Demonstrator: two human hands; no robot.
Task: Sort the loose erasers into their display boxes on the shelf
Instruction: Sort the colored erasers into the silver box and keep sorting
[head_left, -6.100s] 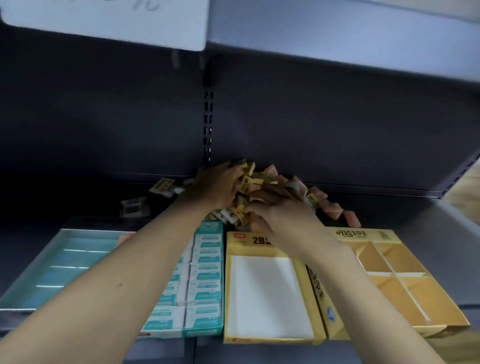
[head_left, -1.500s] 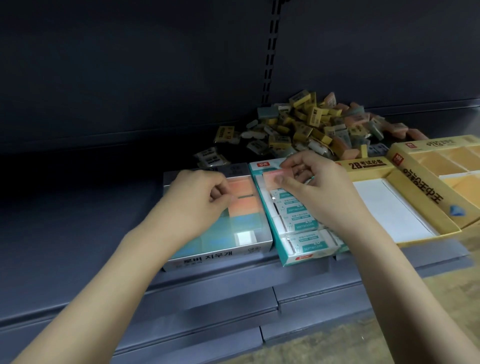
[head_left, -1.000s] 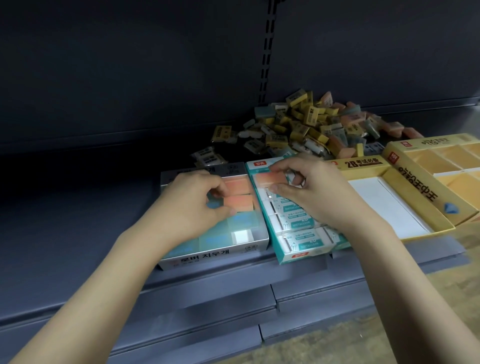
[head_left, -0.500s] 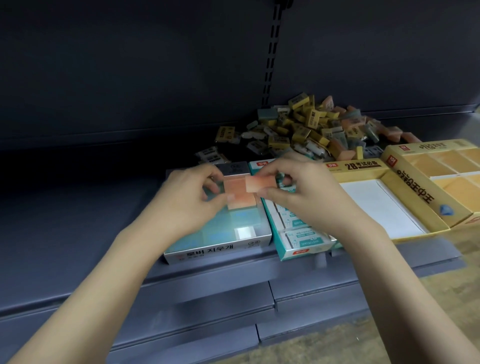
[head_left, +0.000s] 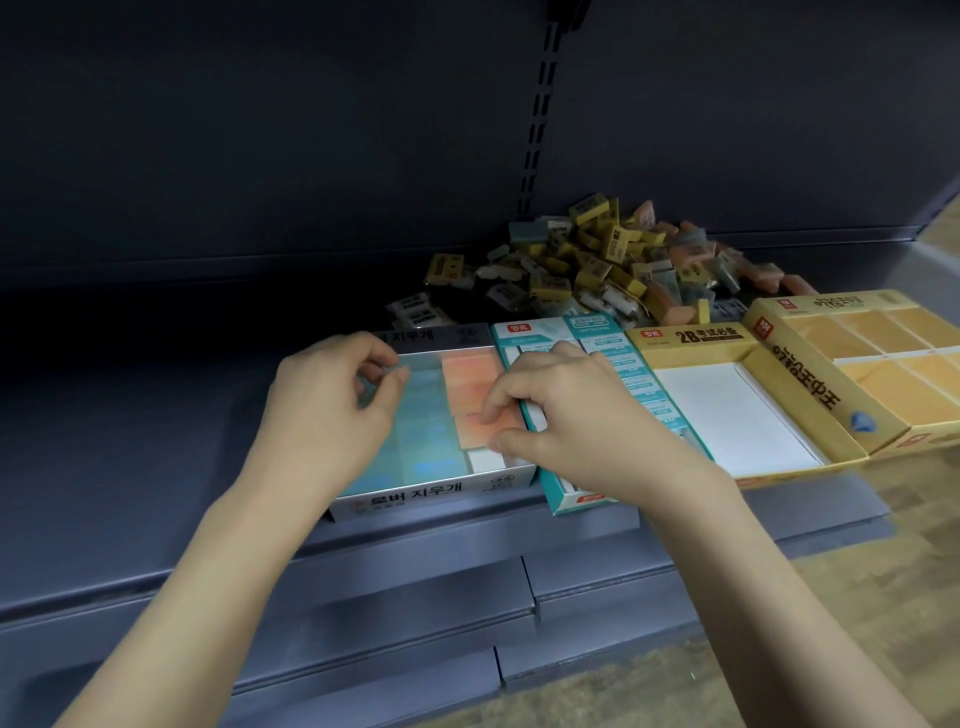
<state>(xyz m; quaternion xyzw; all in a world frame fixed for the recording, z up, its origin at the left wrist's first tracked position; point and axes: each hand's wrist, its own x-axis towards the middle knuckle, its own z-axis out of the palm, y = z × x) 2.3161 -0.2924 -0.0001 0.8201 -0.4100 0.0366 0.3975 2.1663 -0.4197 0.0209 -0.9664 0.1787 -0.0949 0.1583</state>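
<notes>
Four open cardboard display boxes stand side by side along the front of the dark grey metal shelf (head_left: 156, 415). From the left they are a silver-grey box with Korean print on its front wall (head_left: 415, 496), a narrow teal and white box (head_left: 566, 501), a yellow box with a white floor and "2B" on its back flap (head_left: 691, 340), and a wider yellow box divided into compartments (head_left: 810, 384).

The left hand (head_left: 332, 400) is above the left part of the silver-grey box. Its fingers (head_left: 387, 379) are curled, and thumb and forefinger pinch a small pale blue-green eraser (head_left: 397, 371) over the blue-green layer that covers the floor of this box.

The right hand (head_left: 566, 415) reaches across the wall between the silver-grey box and the teal box. Its forefinger and thumb are bent and nip the edge of an orange rectangular eraser (head_left: 475, 428) which lies in the right column of the silver-grey box, just in front of another orange eraser (head_left: 470, 371). A white patch (head_left: 485, 460) shows in the front right corner of this box.

The teal box holds rows of white erasers with teal sleeves (head_left: 631, 371), partly hidden under the right hand.

Behind the boxes, against the back panel, a heap of loose erasers (head_left: 613, 265) lies on the shelf, mostly yellow, with orange, grey and white pieces. A few of them (head_left: 418, 312) lie apart at its left side.
</notes>
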